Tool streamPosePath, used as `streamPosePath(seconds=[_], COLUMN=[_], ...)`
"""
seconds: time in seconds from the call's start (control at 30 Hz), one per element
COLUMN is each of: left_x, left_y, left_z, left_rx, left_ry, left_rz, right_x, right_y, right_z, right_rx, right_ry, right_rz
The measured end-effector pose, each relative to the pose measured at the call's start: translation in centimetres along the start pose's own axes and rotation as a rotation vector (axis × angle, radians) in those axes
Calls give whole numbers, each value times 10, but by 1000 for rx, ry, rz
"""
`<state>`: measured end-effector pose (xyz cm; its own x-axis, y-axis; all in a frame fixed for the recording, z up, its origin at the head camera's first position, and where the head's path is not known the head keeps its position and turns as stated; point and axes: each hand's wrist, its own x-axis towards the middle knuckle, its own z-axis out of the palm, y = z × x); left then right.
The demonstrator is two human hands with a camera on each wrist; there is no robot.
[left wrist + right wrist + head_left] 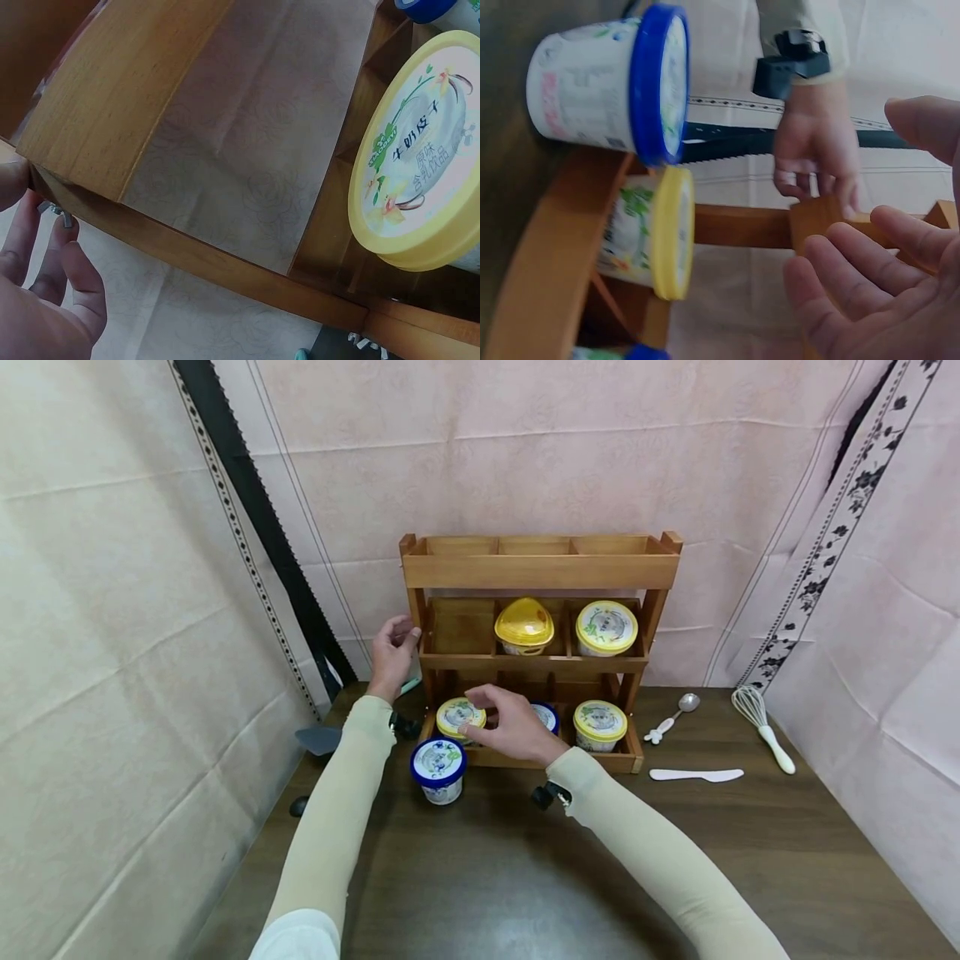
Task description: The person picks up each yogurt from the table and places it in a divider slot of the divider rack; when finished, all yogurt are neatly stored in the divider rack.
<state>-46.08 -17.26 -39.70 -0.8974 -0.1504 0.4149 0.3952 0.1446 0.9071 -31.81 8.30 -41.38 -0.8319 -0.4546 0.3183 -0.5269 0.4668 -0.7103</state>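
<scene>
My left hand (393, 656) grips the left side post of a three-tier wooden rack (540, 573), thumb on one side of the wood and fingers on the other. My right hand (517, 724), fingers loosely bent and apart, hovers before the bottom tier and holds nothing. Just beyond its fingertips, in the bottom left compartment, sits a yellow-lidded tub (454, 713). A blue-lidded tub (438, 763) stands upright on the table before the rack's left corner. Partly behind the right hand is another blue-lidded tub (547, 717); a yellow-lidded tub (600, 722) fills the bottom right compartment.
On the middle tier are a tub with a domed yellow lid (524, 622) and a flat yellow-lidded tub (606, 627). Right of the rack lie a spoon (673, 717), a white spreading knife (696, 775) and a whisk (763, 727). A grey spatula (318, 740) lies left.
</scene>
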Motion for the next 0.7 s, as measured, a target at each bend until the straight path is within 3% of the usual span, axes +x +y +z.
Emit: streamPosePath(seconds=[0.27, 0.43, 0.7], left_x=[-3, -5, -2], left_y=[1, -1, 0], left_z=[-2, 0, -1], left_rx=[-1, 12, 5], left_ry=[-4, -18, -5], left_rz=[4, -14, 2], right_x=[-2, -9, -12], right_y=[18, 25, 25], right_z=[29, 41, 55], right_rx=[11, -11, -40], right_ry=[-51, -90, -81], right_rz=[-9, 51, 103])
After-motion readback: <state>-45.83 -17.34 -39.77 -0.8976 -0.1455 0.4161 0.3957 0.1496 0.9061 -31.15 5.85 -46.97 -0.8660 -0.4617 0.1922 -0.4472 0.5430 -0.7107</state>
